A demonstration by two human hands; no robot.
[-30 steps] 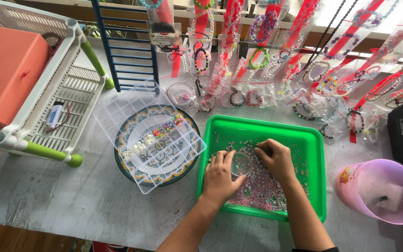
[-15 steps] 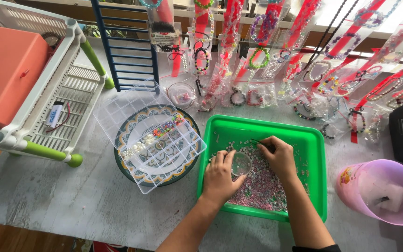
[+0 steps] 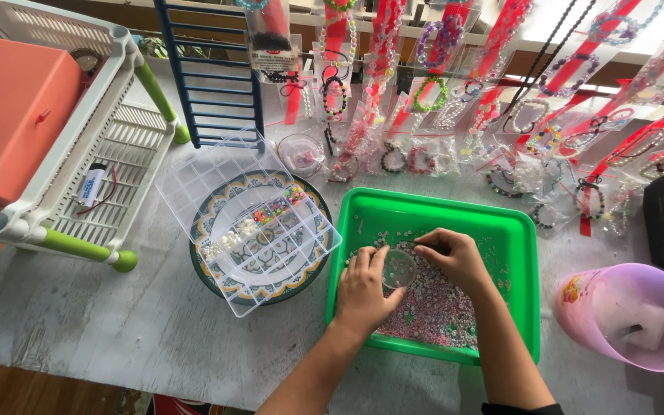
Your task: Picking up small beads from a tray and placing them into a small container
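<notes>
— Nothing much moves since a moment ago: both hands stay in the green tray (image 3: 516, 230), and the right hand (image 3: 455, 257) only shifts a tiny bit over the beads (image 3: 432, 311).

— What do the hands hold in this head view?

— A little clear round cup (image 3: 399, 268) sits between them. Left hand (image 3: 363, 288) has its fingers curled on the cup's left side. Right hand's fingers are bent down by the cup's far rim; I cannot tell if they pinch anything.

— Will the cup be hard to hold?

— I think it is light, thin and slippery. Holding its rim from both sides looks best. Those beads are tiny and roll away easily.

— What else is near?

— A clear box (image 3: 247, 223) on a plate (image 3: 207, 278), and a pink bucket (image 3: 632, 319).
</notes>
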